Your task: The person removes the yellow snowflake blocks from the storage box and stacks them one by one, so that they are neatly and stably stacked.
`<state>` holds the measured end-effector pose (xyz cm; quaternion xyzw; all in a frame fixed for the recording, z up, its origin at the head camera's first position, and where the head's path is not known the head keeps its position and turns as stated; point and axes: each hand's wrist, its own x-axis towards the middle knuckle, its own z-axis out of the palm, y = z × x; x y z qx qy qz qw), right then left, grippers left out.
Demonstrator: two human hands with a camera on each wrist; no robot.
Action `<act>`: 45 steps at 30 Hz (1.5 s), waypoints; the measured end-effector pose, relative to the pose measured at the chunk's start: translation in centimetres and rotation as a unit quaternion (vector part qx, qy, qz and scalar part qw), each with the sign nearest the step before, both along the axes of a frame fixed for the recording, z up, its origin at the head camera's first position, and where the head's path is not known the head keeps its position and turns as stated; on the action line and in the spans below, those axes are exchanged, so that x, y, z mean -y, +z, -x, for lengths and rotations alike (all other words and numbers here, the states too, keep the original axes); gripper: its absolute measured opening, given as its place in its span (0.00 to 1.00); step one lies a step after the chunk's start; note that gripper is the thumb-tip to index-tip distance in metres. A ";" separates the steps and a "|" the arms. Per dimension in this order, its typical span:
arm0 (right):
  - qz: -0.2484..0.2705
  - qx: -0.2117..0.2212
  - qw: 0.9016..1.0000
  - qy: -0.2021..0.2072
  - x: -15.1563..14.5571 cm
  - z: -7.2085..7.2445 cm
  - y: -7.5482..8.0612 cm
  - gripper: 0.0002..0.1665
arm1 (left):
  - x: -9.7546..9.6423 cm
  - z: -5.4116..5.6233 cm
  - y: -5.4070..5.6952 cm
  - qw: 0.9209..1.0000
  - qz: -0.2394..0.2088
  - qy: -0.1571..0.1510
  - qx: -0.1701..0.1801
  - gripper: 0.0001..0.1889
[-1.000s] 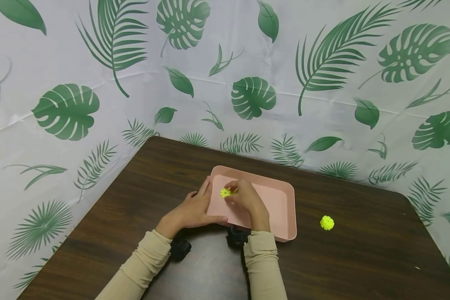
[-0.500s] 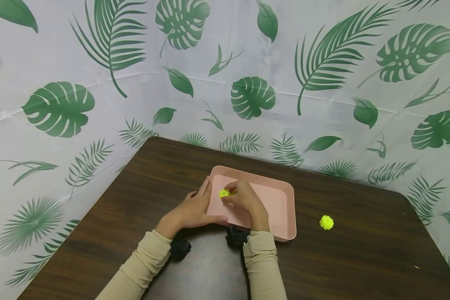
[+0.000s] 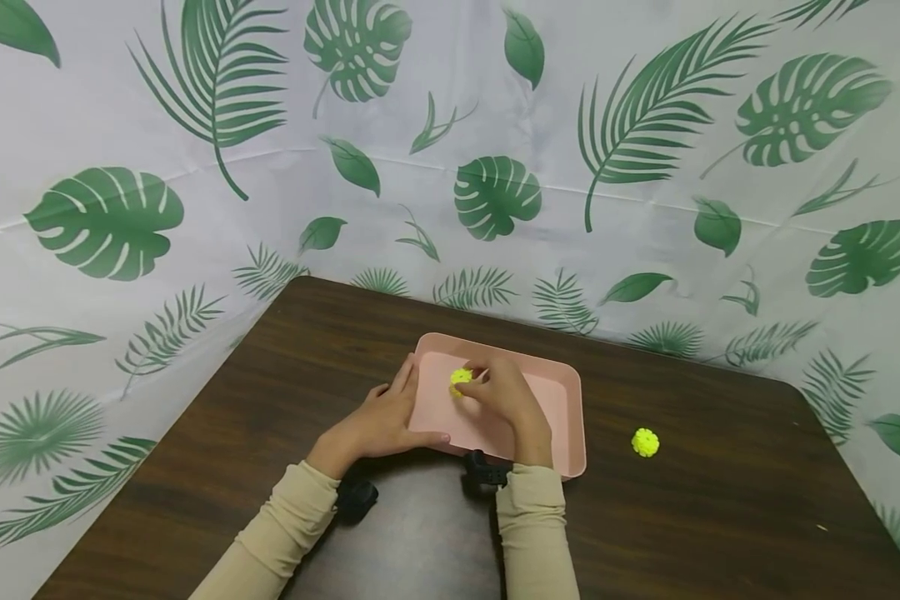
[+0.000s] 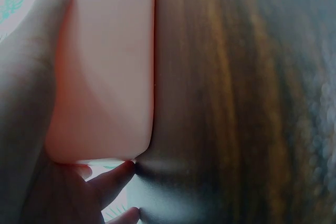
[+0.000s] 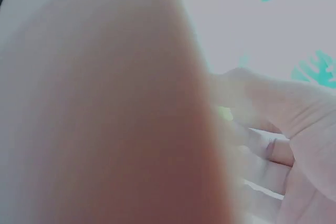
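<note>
A shallow pink tray lies on the brown wooden table. My left hand braces its near left corner, with fairly straight fingers along the left end and the thumb on the near long side; the left wrist view shows the tray's outer wall beside the thumb. Over the tray's left half, my right hand pinches a small bright-yellow flower-shaped piece between thumb and fingertips. In the right wrist view the piece is mostly hidden and the pink wall is blurred. Another yellow flower-shaped piece lies right of the tray.
Dark wood tabletop extends around the tray. A white cloth with green leaf prints hangs behind and to the left, close to the table's far edge. A tiny pale speck lies at the right.
My right hand has shifted slightly right and turned, so the pinched yellow piece has moved a little right and away from me and is tilted differently. The left hand stays on the tray.
</note>
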<state>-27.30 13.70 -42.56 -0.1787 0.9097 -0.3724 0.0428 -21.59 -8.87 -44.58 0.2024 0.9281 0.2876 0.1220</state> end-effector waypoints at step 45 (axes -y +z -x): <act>-0.018 -0.029 0.969 -0.244 -16.7 -5.5 5.3 0.28 | 0.0 0.6 0.8 1.000 -0.024 -0.002 0.010 0.65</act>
